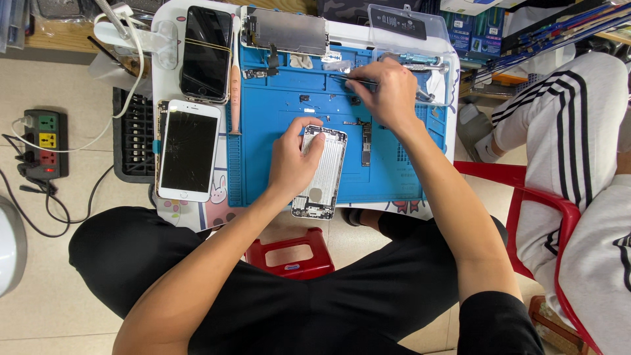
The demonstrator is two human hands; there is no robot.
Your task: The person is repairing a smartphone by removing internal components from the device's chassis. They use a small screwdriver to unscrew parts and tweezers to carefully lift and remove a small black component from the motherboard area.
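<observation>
My left hand (294,158) rests on an opened silver phone housing (323,177) lying on a blue work mat (276,131), gripping its left edge. My right hand (389,92) is farther back on the mat, closed on thin metal tweezers (351,80) whose tips point left. A narrow dark circuit board (366,141) lies just right of the housing. Small screws and parts (303,98) are scattered on the mat between the hands.
A white phone with a cracked screen (188,150) and a black phone (206,52) lie left of the mat. A detached screen assembly (286,29) sits at the back. Power strip (45,143) on the floor left. Another person in white trousers (565,131) sits right on a red chair (526,190).
</observation>
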